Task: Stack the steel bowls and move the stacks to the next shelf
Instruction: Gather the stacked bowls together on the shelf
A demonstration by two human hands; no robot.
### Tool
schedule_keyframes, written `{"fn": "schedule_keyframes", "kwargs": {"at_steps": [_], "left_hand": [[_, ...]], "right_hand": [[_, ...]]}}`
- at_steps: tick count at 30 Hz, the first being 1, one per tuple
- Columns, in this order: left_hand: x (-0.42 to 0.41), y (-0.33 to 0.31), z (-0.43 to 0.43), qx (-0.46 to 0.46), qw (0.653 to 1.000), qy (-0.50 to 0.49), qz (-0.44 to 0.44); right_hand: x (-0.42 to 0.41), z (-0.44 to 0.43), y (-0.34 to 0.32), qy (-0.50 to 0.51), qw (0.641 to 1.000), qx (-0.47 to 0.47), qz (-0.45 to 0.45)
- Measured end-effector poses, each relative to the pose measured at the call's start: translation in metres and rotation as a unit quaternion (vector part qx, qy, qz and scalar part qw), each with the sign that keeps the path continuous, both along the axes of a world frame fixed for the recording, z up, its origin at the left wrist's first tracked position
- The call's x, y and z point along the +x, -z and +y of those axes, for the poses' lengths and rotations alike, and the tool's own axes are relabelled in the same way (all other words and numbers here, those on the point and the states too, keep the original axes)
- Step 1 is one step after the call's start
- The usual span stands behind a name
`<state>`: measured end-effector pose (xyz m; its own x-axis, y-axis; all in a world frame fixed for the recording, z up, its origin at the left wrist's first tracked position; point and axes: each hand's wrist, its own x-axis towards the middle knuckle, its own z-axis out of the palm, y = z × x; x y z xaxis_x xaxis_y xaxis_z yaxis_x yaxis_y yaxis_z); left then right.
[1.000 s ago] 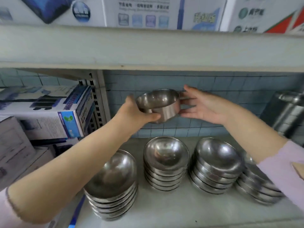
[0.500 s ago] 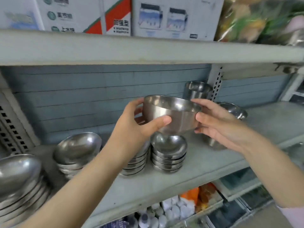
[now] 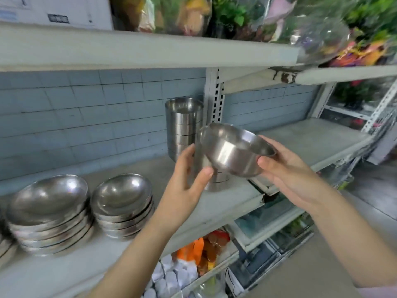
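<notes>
swung further right since half a second ago, with the shallow stacks now pushed to the left edge and the next shelf [image 3: 311,136] opened up on the right. tipped over too: steel bowl [image 3: 234,153], level before, now tilted with its mouth turned up and away to the right. no longer gripped from both sides. held in the air by the right hand [image 3: 294,175], thumb pressed on the outer wall, fingers [image 3: 270,145] curled behind the rim. hanging over the gap where the first shelf [image 3: 214,203] ends and the next begins, resting on neither. left hand [image 3: 182,190] loosened, fingers spread and nearly straight, thumb tip just at the bowl's base; contact there not clear.

inside the held bowl, only bare shiny steel. directly behind it, a short stack of deep bowls [image 3: 217,181] standing upright near the shelf's right end. further back by the slotted post [image 3: 214,97], a taller stack of deep bowls [image 3: 184,125], nested one in another. at left, two stacks of shallow bowls [image 3: 47,211] [image 3: 122,203], side by side, each nested. up top, wrapped flowers [image 3: 236,14] on the upper shelf [image 3: 150,50]. below, orange and white packets [image 3: 199,248], too blurred to tell more.
</notes>
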<state>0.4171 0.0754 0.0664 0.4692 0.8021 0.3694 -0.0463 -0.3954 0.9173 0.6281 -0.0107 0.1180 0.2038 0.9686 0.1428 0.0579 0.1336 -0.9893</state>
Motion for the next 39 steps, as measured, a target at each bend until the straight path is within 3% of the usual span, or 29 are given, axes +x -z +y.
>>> {"fn": "schedule_keyframes", "kwargs": {"at_steps": [4,8,11,24,28,33,39], "left_hand": [[0.041,0.055,0.047,-0.037,0.990,-0.072,0.118],[0.076,0.084,0.080,-0.100,0.992,-0.059,0.054],[0.087,0.098,0.088,-0.095,0.993,-0.060,0.024],[0.091,0.109,0.091,-0.091,0.994,-0.058,0.002],[0.086,0.108,0.090,-0.127,0.991,-0.037,-0.004],[0.070,0.084,0.092,-0.235,0.971,0.002,-0.039],[0.089,0.043,0.078,-0.278,0.958,-0.019,-0.068]], "right_hand": [[0.036,0.041,-0.001,0.073,0.996,0.040,-0.023],[0.047,0.091,0.002,0.084,0.992,0.065,-0.068],[0.049,0.117,0.016,0.075,0.991,0.063,-0.086],[0.067,0.129,0.042,-0.001,0.994,0.004,-0.110],[0.065,0.128,0.058,-0.022,0.998,-0.013,-0.055],[0.050,0.130,0.090,0.037,0.979,-0.141,0.145],[0.054,0.127,0.090,0.012,0.977,-0.152,0.148]]}}
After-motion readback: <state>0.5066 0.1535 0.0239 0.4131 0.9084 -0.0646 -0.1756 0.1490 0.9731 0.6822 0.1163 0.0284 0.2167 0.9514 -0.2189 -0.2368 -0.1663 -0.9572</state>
